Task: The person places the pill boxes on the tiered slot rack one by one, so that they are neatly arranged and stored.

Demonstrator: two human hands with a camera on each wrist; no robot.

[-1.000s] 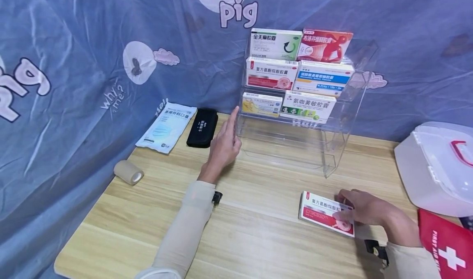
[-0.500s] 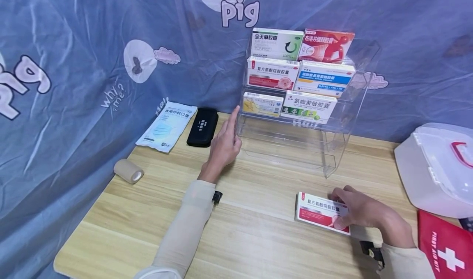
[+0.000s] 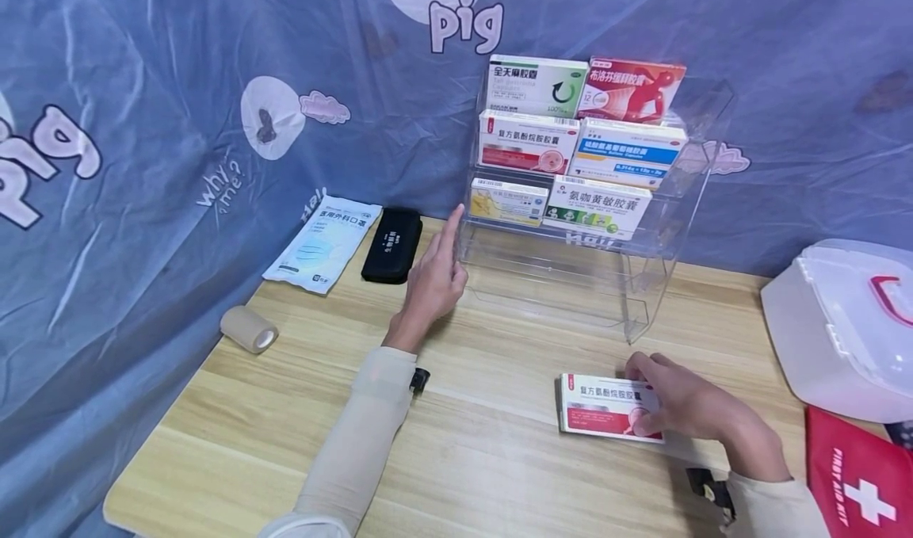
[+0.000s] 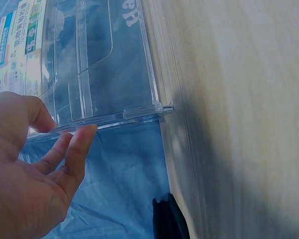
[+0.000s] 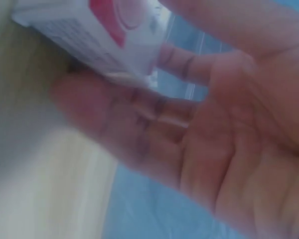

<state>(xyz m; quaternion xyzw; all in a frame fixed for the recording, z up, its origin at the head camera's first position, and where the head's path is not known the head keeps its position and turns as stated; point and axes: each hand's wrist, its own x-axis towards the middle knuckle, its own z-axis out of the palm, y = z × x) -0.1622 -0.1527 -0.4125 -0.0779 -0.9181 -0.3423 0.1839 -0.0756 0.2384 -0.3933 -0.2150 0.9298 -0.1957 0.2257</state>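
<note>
My right hand (image 3: 681,399) grips the right end of a white and red medicine box (image 3: 599,407) low over the table, its printed face upward. Close up in the right wrist view, the box (image 5: 107,37) is blurred and cut off by the frame, with fingers beneath it. A clear acrylic display rack (image 3: 563,269) stands at the back, carrying several medicine boxes in tiers; one in the middle tier, a medicine box (image 3: 528,143), bears the same print. At the rack's left side edge, my left hand (image 3: 431,284) pinches the panel, with fingers (image 4: 79,149) on its outer face.
A mask packet (image 3: 324,243), a black case (image 3: 391,245) and a tan bandage roll (image 3: 248,330) lie left on the wooden table (image 3: 492,475). Right are a white lidded box (image 3: 827,340) and a red first aid pouch (image 3: 859,475). A blue curtain (image 3: 143,165) hangs behind.
My right hand has moved a little left with the medicine box, whose long edge has turned to lie more level in the head view. My left hand has stayed at the rack.
</note>
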